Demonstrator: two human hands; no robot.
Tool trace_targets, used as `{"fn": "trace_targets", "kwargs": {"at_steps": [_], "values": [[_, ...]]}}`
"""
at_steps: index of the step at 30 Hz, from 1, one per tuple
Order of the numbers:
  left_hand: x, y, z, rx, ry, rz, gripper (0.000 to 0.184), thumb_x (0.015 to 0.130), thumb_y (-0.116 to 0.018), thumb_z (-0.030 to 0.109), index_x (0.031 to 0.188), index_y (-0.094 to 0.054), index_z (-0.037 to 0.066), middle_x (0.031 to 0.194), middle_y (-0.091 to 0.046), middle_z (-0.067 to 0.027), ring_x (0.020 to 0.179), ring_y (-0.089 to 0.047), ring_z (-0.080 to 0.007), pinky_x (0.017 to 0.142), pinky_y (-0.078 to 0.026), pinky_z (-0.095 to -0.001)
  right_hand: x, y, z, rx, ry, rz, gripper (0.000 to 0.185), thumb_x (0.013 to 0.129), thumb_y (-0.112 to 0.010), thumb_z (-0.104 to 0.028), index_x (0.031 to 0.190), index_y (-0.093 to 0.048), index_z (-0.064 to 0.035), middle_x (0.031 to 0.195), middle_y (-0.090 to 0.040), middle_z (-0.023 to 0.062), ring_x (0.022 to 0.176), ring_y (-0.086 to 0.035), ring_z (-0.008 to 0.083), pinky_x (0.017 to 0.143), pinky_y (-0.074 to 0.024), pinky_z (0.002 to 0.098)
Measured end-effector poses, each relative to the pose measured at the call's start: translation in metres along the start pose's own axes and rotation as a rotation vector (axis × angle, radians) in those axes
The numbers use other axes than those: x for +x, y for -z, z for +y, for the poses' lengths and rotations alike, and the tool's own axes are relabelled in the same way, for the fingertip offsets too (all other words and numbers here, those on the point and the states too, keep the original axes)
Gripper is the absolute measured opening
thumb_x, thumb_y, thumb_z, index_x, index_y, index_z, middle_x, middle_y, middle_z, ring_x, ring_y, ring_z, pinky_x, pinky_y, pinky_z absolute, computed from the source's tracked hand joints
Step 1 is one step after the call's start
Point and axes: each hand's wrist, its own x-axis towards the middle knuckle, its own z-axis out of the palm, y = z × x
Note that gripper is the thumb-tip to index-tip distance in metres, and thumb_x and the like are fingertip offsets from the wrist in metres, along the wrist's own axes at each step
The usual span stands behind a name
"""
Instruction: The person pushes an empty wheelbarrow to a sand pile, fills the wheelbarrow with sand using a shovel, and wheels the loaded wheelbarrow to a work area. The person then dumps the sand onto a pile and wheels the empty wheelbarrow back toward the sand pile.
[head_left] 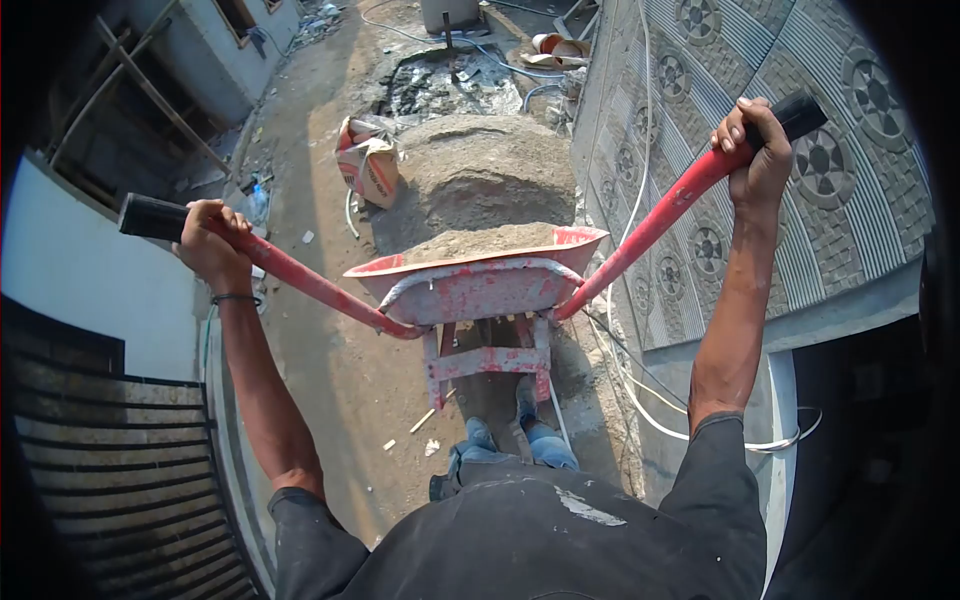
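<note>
Hands point(215, 240) grip wheelbarrow handles point(335, 294); load point(480, 242), probably sand, partly hidden by tray point(490, 292).

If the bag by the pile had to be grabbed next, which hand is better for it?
Probably the left hand: the bag sits on that side of the pile. The right hand is across the wheelbarrow. Both grip handles, so the left must let go first.

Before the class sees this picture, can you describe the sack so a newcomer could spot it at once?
Start at the red wheelbarrow and look just beyond it to the big sand heap. At the heap's left edge sits the sack. Its crumpled, pale sides with reddish print set it apart from the plain, grey-brown sand.
</note>
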Motion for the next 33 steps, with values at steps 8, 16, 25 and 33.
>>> {"fn": "trace_targets", "kwargs": {"at_steps": [8,16,25,33], "values": [[0.122,-0.060,-0.050,0.085,0.052,-0.113,0.012,0.068,-0.053,0.009,0.060,-0.049,0.002,0.048,-0.042,-0.0074,0.037,-0.041,-0.0183,0.040,-0.039,-0.0301,-0.017,-0.035,0.003,-0.074,0.123,0.141,0.013,0.075,-0.060,-0.005,0.071,-0.047,-0.0050,0.055,-0.043,0.0020,0.046,-0.044,0.0112,0.052,-0.0395,0.0264],[0.201,-0.133,-0.110,0.027,0.180,-0.461,0.014,0.069,-0.053,0.014,0.064,-0.048,0.002,0.049,-0.043,-0.0069,0.040,-0.043,-0.0178,0.042,-0.039,-0.0301,-0.107,-0.100,-0.004,-0.245,0.356,0.286,0.012,0.079,-0.049,-0.001,0.076,-0.038,-0.0045,0.054,-0.039,0.0044,0.040,-0.037,0.0091,0.044,-0.0372,0.0223],[0.163,-0.164,-0.108,0.091,0.057,-0.316,0.013,0.065,-0.058,0.010,0.059,-0.052,-0.001,0.047,-0.046,-0.0074,0.036,-0.046,-0.0168,0.036,-0.039,-0.0286,0.002,-0.024,0.007,-0.180,0.227,0.509,0.017,0.077,-0.061,-0.006,0.070,-0.046,-0.0109,0.052,-0.040,-0.0023,0.042,-0.038,0.0069,0.046,-0.0345,0.0213],[0.212,-0.158,-0.121,0.165,0.050,-0.163,0.016,0.064,-0.059,0.011,0.056,-0.051,0.001,0.046,-0.045,-0.0074,0.035,-0.045,-0.0172,0.034,-0.038,-0.0293,0.014,-0.051,0.022,-0.220,0.231,0.310,0.014,0.072,-0.061,0.002,0.074,-0.049,-0.0028,0.056,-0.044,0.0024,0.047,-0.045,0.0108,0.051,-0.0399,0.0254]]}}
